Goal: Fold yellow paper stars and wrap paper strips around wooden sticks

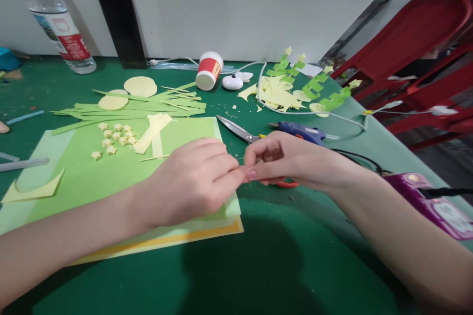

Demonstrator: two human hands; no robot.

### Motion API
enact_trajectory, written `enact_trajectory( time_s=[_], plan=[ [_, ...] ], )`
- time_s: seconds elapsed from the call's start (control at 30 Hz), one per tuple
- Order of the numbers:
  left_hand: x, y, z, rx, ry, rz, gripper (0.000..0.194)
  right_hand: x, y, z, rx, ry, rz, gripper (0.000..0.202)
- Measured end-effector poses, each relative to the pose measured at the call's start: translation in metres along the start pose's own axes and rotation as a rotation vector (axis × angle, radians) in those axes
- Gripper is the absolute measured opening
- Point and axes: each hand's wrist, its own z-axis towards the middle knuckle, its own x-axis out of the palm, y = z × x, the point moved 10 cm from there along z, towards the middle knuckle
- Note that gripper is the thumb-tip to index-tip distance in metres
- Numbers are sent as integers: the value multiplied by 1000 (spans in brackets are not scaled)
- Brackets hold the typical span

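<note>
My left hand [201,179] is closed, its fingertips meeting those of my right hand [273,160] above the edge of the green paper [121,177]. The right fingers are pinched together. Whatever lies between the fingers is hidden or too small to make out. Behind and partly under my right hand are the scissors [238,130]. On the paper lie several small folded paper stars [111,140] and some pale yellow paper strips [153,135]. Long green paper strips [140,108] and two pale paper circles [140,86] lie farther back.
A glue gun [301,130] lies beyond my right hand. Green paper stems topped with stars [314,86] stand near yellow scraps [279,93] and a white cable [314,112]. At the back are a paper cup [209,71], a phone [120,27] and a bottle [61,24]. A purple device [430,202] sits right.
</note>
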Motion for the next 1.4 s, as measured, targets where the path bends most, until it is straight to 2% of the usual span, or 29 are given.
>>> enact_trajectory(
  time_s=[0.13,0.2,0.27,0.33,0.43,0.57,0.63,0.67,0.7,0.77,0.8,0.83,0.87,0.9,0.93,0.97,1.0,1.03,1.07,1.1,1.23,1.4],
  plan=[
    [10,-15,-3,84,61,53,25,4,-8,0,66,94,-85,13],
    [21,-19,-5,130,139,84,23,4,-8,-2,73,118,-106,13],
    [35,-13,-7,103,246,83,23,-1,-3,-4,39,83,-148,10],
    [47,0,-7,8,330,60,24,-15,8,-8,-27,-27,-210,7],
    [58,15,-4,-72,373,66,27,-40,27,-17,-153,-243,-297,8],
    [73,19,4,-93,407,66,41,-64,40,-26,-236,-460,-407,13],
    [78,17,7,-112,429,61,32,-69,40,-26,-230,-516,-482,13],
    [80,16,9,-125,437,53,22,-71,42,-26,-236,-557,-535,13],
    [81,15,10,-139,442,40,24,-75,45,-28,-256,-624,-601,18],
    [78,14,12,-166,449,-2,41,-82,55,-37,-322,-802,-729,34],
    [76,15,11,-181,455,-28,35,-85,59,-42,-355,-886,-772,39],
    [71,18,9,-206,460,-50,23,-88,61,-46,-382,-947,-794,37],
    [66,23,6,-234,465,-69,23,-89,61,-48,-405,-974,-791,27],
    [60,32,0,-294,468,-76,33,-89,61,-47,-431,-965,-772,9],
    [50,45,-7,-375,450,-68,38,-87,61,-46,-465,-937,-760,21],
    [40,58,-16,-460,430,-56,36,-82,62,-44,-506,-904,-774,41],
    [30,69,-26,-526,405,-48,32,-76,64,-42,-544,-864,-813,53],
    [21,78,-37,-579,389,-38,29,-67,65,-40,-574,-822,-869,56],
    [12,85,-48,-629,368,-23,32,-59,66,-38,-590,-784,-930,50],
    [9,92,-61,-686,400,-12,33,-52,65,-35,-592,-752,-981,42],
    [5,94,-97,-717,502,40,24,-32,58,-28,-582,-649,-1020,22],
    [5,93,-115,-722,517,83,21,-16,50,-20,-569,-565,-1024,18]
  ],
)
